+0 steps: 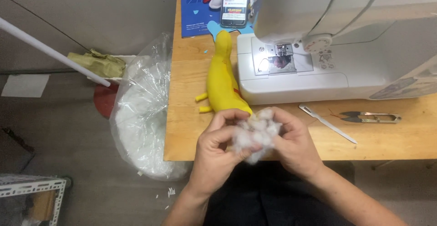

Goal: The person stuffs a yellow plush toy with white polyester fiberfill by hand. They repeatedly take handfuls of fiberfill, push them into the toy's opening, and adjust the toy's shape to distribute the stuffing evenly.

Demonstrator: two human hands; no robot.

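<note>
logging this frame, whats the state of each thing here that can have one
left hand: closed on the stuffing
right hand: pinching the stuffing
white stuffing: loose clump, held by both hands
yellow fabric toy: lying flat on the table
plastic bag: open
phone: screen lit
thread snips: lying flat

Wooden table (191, 130), light finish, square edge. Grey concrete floor (68, 135) with scattered white scraps. Grey wall (91, 12) at top left. White metal rack (32, 187), corner only, lower left. Even indoor light.
</note>
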